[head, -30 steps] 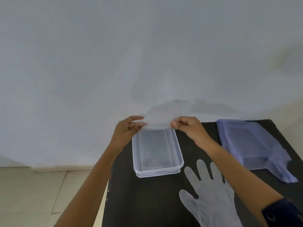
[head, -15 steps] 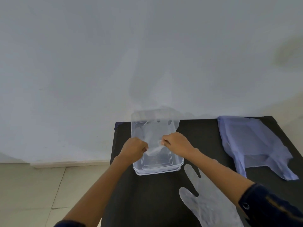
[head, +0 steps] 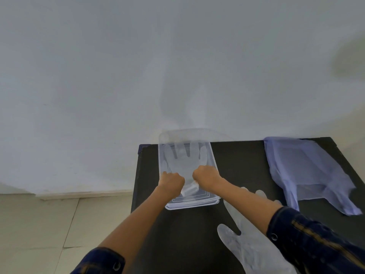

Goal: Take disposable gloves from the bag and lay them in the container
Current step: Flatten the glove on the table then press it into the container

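Bare forearms, dark navy sleeves (head: 308,242) pushed up, round cuff buttons (head: 274,237)

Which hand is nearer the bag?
Right. The right hand is over the container, on the side toward the bag; the left hand is at the container's far side.

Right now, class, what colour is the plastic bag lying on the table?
Pale lilac-blue, translucent; the bag shows best in the head view.

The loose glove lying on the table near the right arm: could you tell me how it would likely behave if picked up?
The loose glove looks thin and translucent, so probably floppy and very light. It lies flat and wrinkled on the black table, so it would likely drape and cling rather than hold its shape.
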